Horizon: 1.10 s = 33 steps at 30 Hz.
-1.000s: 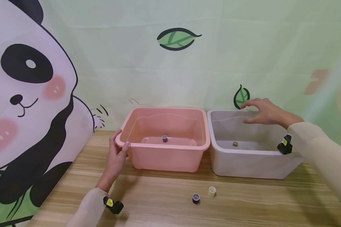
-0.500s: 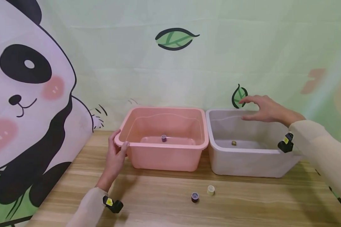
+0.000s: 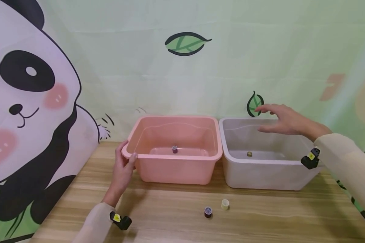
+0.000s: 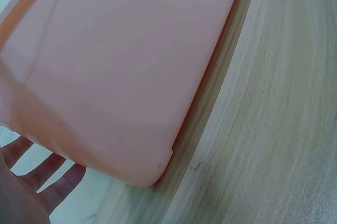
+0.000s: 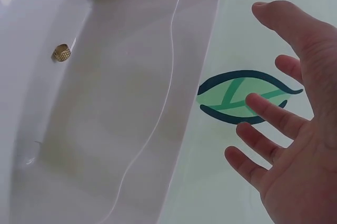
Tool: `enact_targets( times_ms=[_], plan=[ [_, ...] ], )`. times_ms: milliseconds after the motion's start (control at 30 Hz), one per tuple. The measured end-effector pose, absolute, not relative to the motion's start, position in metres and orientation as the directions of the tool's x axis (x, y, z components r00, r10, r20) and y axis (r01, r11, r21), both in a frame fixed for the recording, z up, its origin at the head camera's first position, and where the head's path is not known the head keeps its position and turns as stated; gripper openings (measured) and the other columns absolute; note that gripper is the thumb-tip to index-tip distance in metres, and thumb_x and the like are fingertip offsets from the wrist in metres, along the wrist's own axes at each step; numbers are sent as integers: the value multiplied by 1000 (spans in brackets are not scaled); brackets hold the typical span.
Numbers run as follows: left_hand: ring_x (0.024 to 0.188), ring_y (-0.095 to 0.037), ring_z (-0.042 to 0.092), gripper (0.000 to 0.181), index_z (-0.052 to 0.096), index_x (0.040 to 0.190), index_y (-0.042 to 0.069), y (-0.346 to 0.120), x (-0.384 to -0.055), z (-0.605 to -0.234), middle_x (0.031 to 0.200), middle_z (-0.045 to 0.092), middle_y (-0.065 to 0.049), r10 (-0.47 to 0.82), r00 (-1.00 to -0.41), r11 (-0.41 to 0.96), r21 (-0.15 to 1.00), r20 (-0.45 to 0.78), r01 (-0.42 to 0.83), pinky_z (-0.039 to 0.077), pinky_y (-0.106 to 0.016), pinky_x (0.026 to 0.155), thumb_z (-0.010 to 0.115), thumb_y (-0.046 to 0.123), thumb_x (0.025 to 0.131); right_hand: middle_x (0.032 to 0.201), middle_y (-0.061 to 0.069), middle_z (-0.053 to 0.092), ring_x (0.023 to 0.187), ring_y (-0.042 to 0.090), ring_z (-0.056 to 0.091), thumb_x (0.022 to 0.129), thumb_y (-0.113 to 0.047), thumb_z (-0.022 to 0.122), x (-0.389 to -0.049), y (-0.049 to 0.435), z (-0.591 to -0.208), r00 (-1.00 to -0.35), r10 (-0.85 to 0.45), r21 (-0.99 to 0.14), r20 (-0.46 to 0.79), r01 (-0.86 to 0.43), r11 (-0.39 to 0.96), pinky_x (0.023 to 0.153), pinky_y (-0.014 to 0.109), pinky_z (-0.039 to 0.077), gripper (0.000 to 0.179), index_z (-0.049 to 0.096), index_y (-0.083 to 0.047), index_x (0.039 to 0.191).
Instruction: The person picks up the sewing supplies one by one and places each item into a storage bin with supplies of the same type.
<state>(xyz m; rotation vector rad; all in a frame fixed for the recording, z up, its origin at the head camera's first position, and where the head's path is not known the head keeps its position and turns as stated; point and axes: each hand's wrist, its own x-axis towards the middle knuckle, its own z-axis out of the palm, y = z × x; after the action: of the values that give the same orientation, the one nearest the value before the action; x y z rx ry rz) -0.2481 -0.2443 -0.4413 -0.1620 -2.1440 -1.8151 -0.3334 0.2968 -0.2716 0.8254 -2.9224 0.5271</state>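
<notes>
My left hand (image 3: pixel 123 172) grips the front left corner of a pink plastic tub (image 3: pixel 176 170), thumb at the front rim and fingers along the side. In the left wrist view, its fingers (image 4: pixel 62 182) reach the tub's wall. A small purple cylindrical piece (image 3: pixel 174 149) sits inside this tub. Above the back of a light grey tub (image 3: pixel 264 175), my right hand (image 3: pixel 287 119) hovers with spread fingers, holding nothing. On the grey tub's floor lies a small gold, dimpled ring-like piece (image 5: pixel 62 52).
Both tubs stand side by side, against a green cloth backdrop (image 3: pixel 124 67) printed with a panda and leaves. In front of them on the wooden table (image 3: pixel 164 216) are a dark purple cup-like piece (image 3: pixel 208 212) and a cream one (image 3: pixel 225 204).
My right hand has drifted slightly right over the grey tub, staying spread. My left hand keeps its hold on the pink tub's corner. The small pieces stay where they were.
</notes>
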Motion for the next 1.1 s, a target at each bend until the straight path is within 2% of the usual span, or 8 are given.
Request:
enact_targets(
  times_ms=[300, 500, 700, 867, 1100],
  plan=[
    [130, -34, 50, 63, 21, 160, 29, -243, -250, -440, 161, 35, -10, -120, -938, 184, 935, 326, 302, 57, -21, 83, 55, 30, 107, 145, 17, 55, 129, 41, 51, 90, -40, 79, -321, 297, -268, -838, -517, -302, 175, -545, 782, 101, 65, 42, 71, 49, -11, 148],
    [135, -40, 47, 64, 20, 160, 30, -244, -250, -442, 162, 32, -7, -115, -942, 190, 938, 314, 290, 56, -21, 84, 56, 34, 107, 147, 12, 54, 127, 41, 52, 89, -34, 81, -306, 294, -264, -810, -535, -314, 240, -587, 746, 102, 62, 43, 70, 50, -13, 149],
    [135, -38, 47, 63, 20, 160, 33, -246, -248, -444, 162, 32, -6, -111, -943, 205, 936, 314, 288, 56, -21, 86, 55, 31, 108, 147, 7, 54, 125, 37, 53, 88, -33, 83, -291, 291, -265, -783, -550, -312, 292, -621, 719, 100, 60, 44, 70, 52, -17, 148],
    [137, -37, 46, 65, 18, 160, 35, -246, -247, -442, 164, 30, -4, -101, -943, 213, 933, 316, 290, 55, -20, 88, 55, 36, 107, 144, 8, 56, 122, 32, 53, 86, -28, 85, -278, 288, -267, -764, -548, -318, 339, -642, 698, 99, 56, 45, 71, 52, -19, 148],
    [137, -35, 46, 62, 19, 160, 34, -246, -247, -442, 164, 30, -4, -98, -943, 205, 933, 319, 295, 55, -19, 86, 53, 26, 108, 142, 0, 57, 120, 22, 52, 81, -23, 88, -256, 284, -270, -716, -562, -278, 414, -687, 671, 94, 51, 45, 75, 54, -24, 148]
  ],
)
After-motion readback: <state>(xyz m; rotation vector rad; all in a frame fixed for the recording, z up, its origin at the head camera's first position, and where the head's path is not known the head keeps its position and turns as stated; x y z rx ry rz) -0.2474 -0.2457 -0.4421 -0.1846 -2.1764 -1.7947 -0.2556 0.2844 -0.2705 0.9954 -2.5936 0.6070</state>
